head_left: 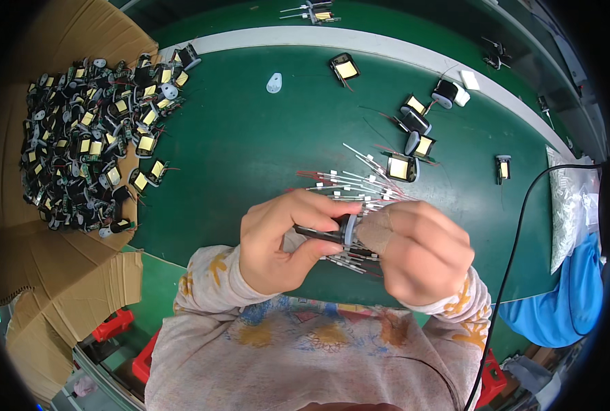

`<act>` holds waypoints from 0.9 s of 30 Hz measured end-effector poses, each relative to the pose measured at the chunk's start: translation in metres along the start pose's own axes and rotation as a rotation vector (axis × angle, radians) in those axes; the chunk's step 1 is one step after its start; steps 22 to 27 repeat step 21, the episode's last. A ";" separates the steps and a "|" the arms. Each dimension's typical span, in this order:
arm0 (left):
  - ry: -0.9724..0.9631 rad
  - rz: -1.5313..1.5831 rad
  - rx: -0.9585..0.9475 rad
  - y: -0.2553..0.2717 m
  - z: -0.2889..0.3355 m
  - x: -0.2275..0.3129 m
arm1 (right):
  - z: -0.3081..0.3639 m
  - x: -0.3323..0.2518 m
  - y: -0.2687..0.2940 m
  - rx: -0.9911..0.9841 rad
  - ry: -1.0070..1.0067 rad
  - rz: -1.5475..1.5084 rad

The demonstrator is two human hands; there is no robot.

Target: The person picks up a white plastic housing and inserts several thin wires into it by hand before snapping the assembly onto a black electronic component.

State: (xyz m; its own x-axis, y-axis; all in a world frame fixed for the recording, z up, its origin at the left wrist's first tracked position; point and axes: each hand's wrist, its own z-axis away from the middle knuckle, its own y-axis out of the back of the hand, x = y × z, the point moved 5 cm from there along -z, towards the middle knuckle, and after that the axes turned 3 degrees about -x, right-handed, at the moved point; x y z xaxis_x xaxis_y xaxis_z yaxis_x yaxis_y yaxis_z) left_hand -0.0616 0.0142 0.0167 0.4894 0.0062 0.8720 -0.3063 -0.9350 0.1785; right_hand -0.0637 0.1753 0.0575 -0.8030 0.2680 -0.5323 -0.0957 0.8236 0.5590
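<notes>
A small black housing (319,234) with a grey end piece (350,229) is held level between my hands near the table's front. My left hand (271,240) is closed around its black body, with thumb and fingers on opposite sides. Curled in at the grey end, my right hand (425,253) presses its beige-covered fingertips (375,231) against the piece; what lies under them is hidden. Beneath both hands spreads a bundle of thin white and red wires (349,183) with small white connectors, partly covered by the hands.
A cardboard box (89,31) on the left holds many similar black units (86,147). Several more units (402,166) lie on the green table (250,137). A clear bag of white parts (565,205), blue cloth (565,294) and black cable (517,246) are at right.
</notes>
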 end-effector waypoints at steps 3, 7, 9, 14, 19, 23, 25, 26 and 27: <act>-0.093 -0.234 0.046 -0.001 0.000 0.013 | 0.000 -0.010 -0.004 -0.008 0.061 0.186; -0.112 -0.240 0.161 -0.003 -0.002 0.011 | 0.005 -0.009 -0.008 0.019 0.085 0.250; -0.125 -0.267 0.153 -0.003 -0.007 0.009 | 0.003 -0.006 -0.005 0.029 0.056 0.231; 0.326 0.194 0.021 0.001 -0.025 -0.009 | -0.009 0.040 0.006 -0.026 -0.609 -0.463; 0.351 0.374 0.078 0.001 -0.041 -0.030 | 0.003 0.071 -0.008 0.167 -0.792 -0.878; 0.302 0.443 0.092 -0.001 -0.050 -0.040 | 0.002 0.082 -0.006 0.166 -0.786 -0.860; 0.302 0.443 0.092 -0.001 -0.050 -0.040 | 0.002 0.082 -0.006 0.166 -0.786 -0.860; 0.302 0.443 0.092 -0.001 -0.050 -0.040 | 0.002 0.082 -0.006 0.166 -0.786 -0.860; 0.302 0.443 0.092 -0.001 -0.050 -0.040 | 0.002 0.082 -0.006 0.166 -0.786 -0.860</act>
